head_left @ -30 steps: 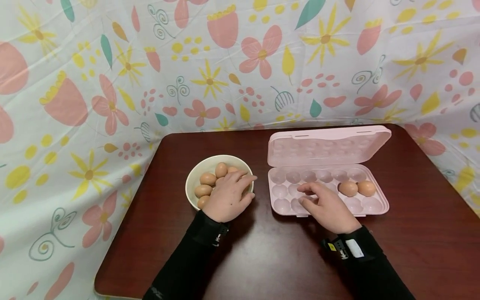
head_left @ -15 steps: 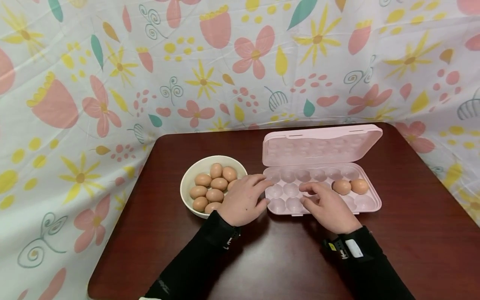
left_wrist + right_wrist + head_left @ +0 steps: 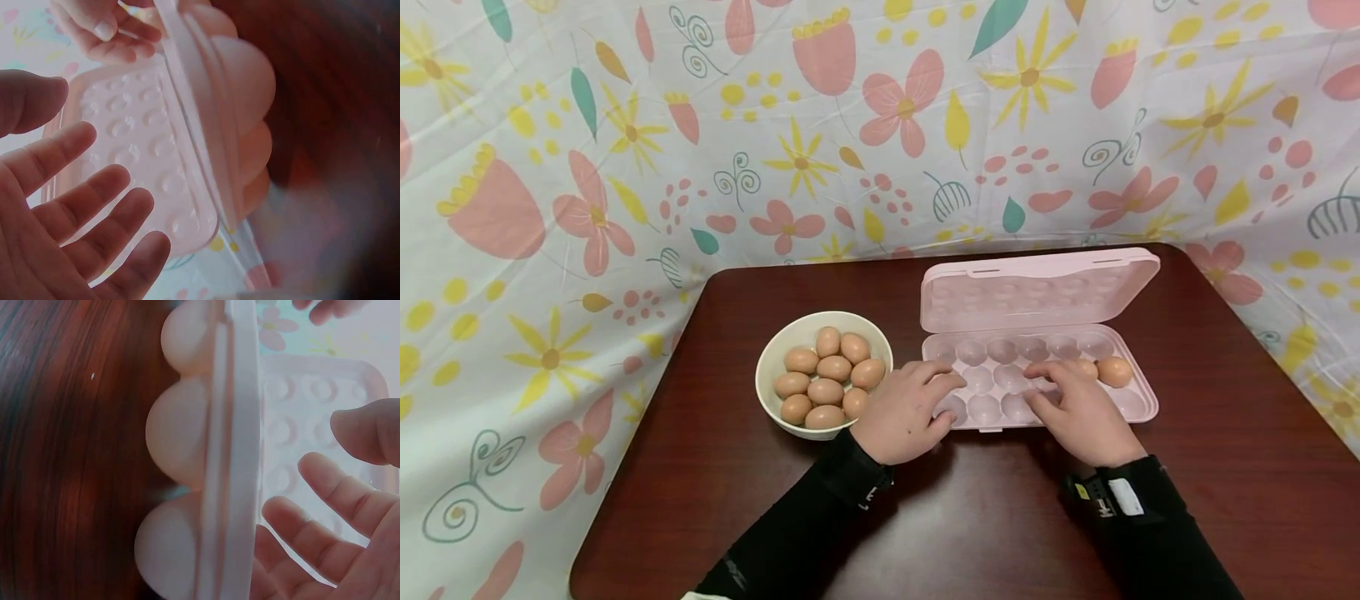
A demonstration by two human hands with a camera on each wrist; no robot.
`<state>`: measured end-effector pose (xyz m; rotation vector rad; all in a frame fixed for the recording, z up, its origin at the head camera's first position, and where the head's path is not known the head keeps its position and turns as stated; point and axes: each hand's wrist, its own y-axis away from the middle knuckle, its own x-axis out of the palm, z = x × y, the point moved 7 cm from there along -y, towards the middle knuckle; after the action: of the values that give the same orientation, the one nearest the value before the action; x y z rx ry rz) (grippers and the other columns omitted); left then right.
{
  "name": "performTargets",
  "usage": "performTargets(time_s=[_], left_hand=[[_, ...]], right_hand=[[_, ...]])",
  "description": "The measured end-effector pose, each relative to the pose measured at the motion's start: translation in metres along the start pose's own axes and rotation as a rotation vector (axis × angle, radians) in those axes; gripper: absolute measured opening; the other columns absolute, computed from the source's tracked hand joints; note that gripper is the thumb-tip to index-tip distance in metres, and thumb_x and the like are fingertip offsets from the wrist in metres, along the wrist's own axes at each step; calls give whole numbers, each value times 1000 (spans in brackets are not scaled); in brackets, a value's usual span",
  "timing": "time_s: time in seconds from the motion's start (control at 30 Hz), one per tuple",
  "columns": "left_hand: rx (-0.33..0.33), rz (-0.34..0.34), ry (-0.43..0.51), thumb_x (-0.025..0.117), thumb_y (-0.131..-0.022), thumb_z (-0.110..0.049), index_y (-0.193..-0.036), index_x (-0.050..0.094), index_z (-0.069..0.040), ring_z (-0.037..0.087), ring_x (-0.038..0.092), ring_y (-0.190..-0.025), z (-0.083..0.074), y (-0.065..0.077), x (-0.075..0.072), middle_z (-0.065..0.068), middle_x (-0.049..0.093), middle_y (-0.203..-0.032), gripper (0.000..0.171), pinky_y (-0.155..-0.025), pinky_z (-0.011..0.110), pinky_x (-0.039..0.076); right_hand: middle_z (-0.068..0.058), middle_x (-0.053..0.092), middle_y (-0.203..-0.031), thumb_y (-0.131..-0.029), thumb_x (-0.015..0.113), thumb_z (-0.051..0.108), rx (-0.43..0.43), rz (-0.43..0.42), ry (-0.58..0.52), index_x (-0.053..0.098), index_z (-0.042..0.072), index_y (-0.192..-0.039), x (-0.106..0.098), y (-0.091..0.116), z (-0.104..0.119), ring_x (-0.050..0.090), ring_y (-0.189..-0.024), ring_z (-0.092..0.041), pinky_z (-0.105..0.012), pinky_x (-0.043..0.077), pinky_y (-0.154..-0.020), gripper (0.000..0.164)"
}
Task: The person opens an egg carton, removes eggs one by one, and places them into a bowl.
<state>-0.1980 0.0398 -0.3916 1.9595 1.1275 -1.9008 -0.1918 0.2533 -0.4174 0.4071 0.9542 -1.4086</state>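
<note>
A pink egg box (image 3: 979, 380) lies on the table with its lid (image 3: 1037, 296) raised at the back. Two brown eggs (image 3: 1115, 372) sit toward the right of its middle row; my right hand partly covers one. My left hand (image 3: 904, 412) hovers over the box's left end, fingers spread and nothing held. Over the middle cups is my right hand (image 3: 1088, 415), its fingers loosely bent. Both wrist views show the left palm (image 3: 81, 225) and the right fingers (image 3: 312, 544) holding nothing.
Left of the box stands a cream bowl (image 3: 766, 392) with several brown eggs (image 3: 833, 368) in it. The table (image 3: 970, 525) is dark brown wood. Behind it hangs a white cloth (image 3: 730, 117) with printed flowers.
My left hand has moved right from over the bowl to the box's left end. My right hand has shifted slightly right, now overlapping one boxed egg. The view has turned slightly.
</note>
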Motion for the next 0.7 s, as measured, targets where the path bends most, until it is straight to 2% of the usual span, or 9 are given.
performTargets(time_s=[0.23, 0.37, 0.5, 0.7], left_hand=[[1, 11, -14, 68, -88, -24, -126, 67, -22, 17, 58, -112, -7, 0, 11, -2, 60, -128, 38, -88, 34, 50], [-8, 13, -14, 69, -88, -24, -126, 67, -21, 17, 58, -114, -6, 2, 11, -2, 59, -128, 37, -91, 34, 49], [-9, 16, 6, 68, -89, -24, -126, 67, -19, 19, 57, -117, -5, 3, 11, 1, 60, -129, 36, -95, 34, 47], [-30, 12, 33, 69, -90, -24, -126, 67, -19, 21, 58, -118, -1, 7, 11, 3, 60, -133, 37, -96, 35, 48]], right_hand=[[-16, 61, -120, -91, 67, 12, 8, -63, 42, 68, 4, -118, -9, -1, -11, 52, -113, -34, -52, 42, -89, 28], [-19, 58, -120, -89, 67, 13, 35, -102, 81, 67, 3, -118, -19, -3, -21, 50, -112, -38, -54, 39, -89, 31], [-22, 59, -119, -87, 70, 12, 18, -127, 127, 67, -1, -118, -28, -6, -29, 50, -115, -41, -54, 37, -93, 34], [-23, 58, -117, -84, 72, 10, 23, -131, 170, 68, -2, -115, -28, -9, -40, 50, -113, -41, -54, 37, -93, 33]])
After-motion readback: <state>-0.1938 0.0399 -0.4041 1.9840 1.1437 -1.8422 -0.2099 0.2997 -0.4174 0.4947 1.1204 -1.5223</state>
